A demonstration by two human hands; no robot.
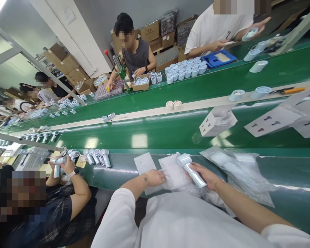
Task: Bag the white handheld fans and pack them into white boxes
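My right hand (205,175) is wrapped around the handle of a silvery light-blue handheld fan (195,174), tilted with its round head toward the upper left. Beneath the fan's head lies a clear bubble wrap bag (172,168). The fingers of my left hand (155,178) are closed over the left edge of that bag. Another bubble wrap bag (145,163) lies flat just beyond my left hand. To the right of my right hand, clear plastic bags (237,165) with pale contents lie heaped on the bench.
Several fans (96,156) stand at the left, beside a co-worker's hands (64,165) holding another fan. Open white boxes (218,119) sit on the green conveyor (165,127). Across it, co-workers sit behind rows of light-blue cups (187,70) and a green hand press (122,72).
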